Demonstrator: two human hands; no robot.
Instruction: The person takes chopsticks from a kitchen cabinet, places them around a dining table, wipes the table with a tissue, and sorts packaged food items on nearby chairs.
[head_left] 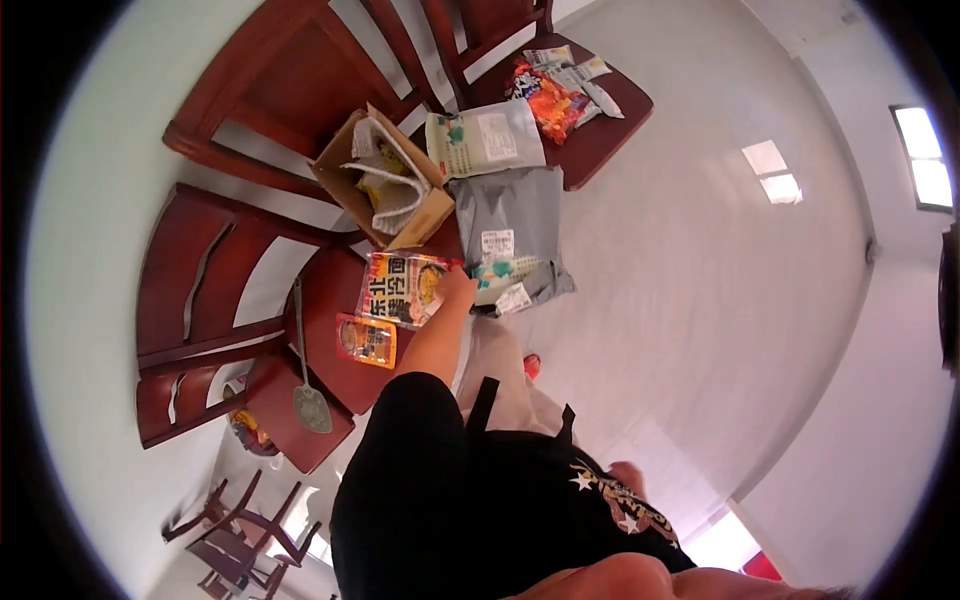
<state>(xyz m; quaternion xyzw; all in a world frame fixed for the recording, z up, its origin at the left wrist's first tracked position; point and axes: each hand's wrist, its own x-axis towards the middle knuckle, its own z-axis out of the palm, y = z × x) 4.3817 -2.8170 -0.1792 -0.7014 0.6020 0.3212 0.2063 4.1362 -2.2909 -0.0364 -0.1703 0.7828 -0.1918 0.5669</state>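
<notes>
Right now the left hand (455, 288) pinches the right edge of a red and yellow noodle packet (392, 288), which is over the red-brown chair seat (333, 345). A small orange food pouch (368, 341) lies near the front edge of the seat. A gray plastic bag (518, 215) is just beside the hand. The right hand (628, 478) hangs low by the black shirt (430, 480), and I cannot tell what its fingers do.

Homelike room (pale walls (110, 270), shiny floor (690, 300)) with dark wooden chairs (285, 85)
</notes>
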